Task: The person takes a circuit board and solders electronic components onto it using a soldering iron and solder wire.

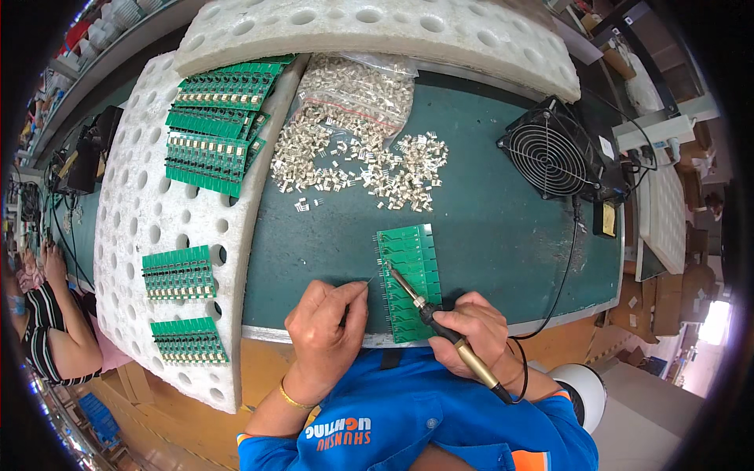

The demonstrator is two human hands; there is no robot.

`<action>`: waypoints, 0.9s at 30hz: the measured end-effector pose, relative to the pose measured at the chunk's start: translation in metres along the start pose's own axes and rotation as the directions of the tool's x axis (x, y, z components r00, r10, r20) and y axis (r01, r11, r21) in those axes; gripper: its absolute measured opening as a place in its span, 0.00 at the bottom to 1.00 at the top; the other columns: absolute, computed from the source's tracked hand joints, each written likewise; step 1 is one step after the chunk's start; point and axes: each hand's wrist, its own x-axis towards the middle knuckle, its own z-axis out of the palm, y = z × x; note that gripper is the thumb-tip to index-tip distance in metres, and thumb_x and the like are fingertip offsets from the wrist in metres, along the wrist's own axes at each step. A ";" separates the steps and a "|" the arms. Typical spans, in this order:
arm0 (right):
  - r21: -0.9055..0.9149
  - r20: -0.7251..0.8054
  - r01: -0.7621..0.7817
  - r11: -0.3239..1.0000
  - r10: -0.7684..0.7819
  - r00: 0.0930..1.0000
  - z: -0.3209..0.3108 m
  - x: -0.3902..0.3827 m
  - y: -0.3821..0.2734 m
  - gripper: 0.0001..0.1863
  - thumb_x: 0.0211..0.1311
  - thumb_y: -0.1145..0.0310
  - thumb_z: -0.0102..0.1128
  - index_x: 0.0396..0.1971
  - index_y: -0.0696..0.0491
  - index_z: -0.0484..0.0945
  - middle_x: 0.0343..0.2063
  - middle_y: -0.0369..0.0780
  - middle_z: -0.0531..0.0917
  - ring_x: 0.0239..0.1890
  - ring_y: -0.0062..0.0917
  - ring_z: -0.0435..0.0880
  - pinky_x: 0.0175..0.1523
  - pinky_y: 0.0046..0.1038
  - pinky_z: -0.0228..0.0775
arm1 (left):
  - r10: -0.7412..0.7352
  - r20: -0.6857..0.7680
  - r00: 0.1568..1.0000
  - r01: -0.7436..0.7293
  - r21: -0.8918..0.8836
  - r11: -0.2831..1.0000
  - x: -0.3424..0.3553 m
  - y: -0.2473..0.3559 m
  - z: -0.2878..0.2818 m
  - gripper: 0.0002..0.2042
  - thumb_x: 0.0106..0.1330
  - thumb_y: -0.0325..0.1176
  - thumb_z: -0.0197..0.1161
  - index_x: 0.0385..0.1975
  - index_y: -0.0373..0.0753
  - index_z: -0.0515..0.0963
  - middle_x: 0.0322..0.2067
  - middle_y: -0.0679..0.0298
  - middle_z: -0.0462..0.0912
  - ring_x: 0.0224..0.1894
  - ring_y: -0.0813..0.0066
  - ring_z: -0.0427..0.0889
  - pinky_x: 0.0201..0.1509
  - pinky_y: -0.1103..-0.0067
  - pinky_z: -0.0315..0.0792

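Observation:
A green circuit board panel point(416, 251) lies on the table before me, with rows of solder points and pins along its left edge. My right hand point(477, 328) is closed round a soldering iron point(473, 363) with a black and gold handle. Its metal tip touches or hovers just over the panel's upper left edge; I cannot tell which. Left of the panel, my left hand point(323, 320) pinches a thin solder wire point(371, 279) that points toward the iron's tip. Only a short end of the wire shows.
Small white connectors point(408, 173) lie heaped beside an open plastic bag point(357, 86) of them. White foam sheets point(129, 212) carry several populated boards point(208, 161). A black fan point(546, 149) stands at the right, near the iron's cord point(561, 290). Another person's arm point(67, 322) is far left.

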 end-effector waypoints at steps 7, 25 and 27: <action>-0.044 0.007 0.008 0.999 -0.008 1.000 0.004 -0.004 -0.003 0.21 0.48 0.67 0.77 0.38 0.60 0.78 0.22 0.42 0.82 0.19 0.29 0.81 0.28 0.28 0.70 | 0.007 0.005 1.000 -0.007 -0.012 1.000 0.002 0.000 0.000 0.08 0.50 0.17 0.70 0.30 0.35 0.83 0.19 0.63 0.74 0.19 0.75 0.72 0.21 0.80 0.66; -0.154 0.057 0.082 0.985 -0.074 0.996 -0.012 -0.008 -0.007 0.21 0.49 0.69 0.73 0.42 0.60 0.77 0.20 0.40 0.80 0.19 0.28 0.77 0.28 0.30 0.69 | 0.021 -0.029 0.999 -0.021 -0.002 1.000 -0.003 -0.002 -0.005 0.08 0.50 0.17 0.71 0.29 0.36 0.83 0.19 0.65 0.75 0.20 0.77 0.70 0.21 0.80 0.63; -0.114 0.030 0.058 0.992 -0.054 0.998 -0.010 -0.007 -0.006 0.19 0.50 0.70 0.73 0.41 0.60 0.77 0.20 0.40 0.80 0.19 0.28 0.77 0.28 0.30 0.69 | 0.009 -0.026 1.000 -0.009 -0.013 1.000 -0.005 -0.001 -0.005 0.08 0.50 0.17 0.71 0.29 0.36 0.83 0.19 0.65 0.75 0.19 0.77 0.70 0.21 0.81 0.63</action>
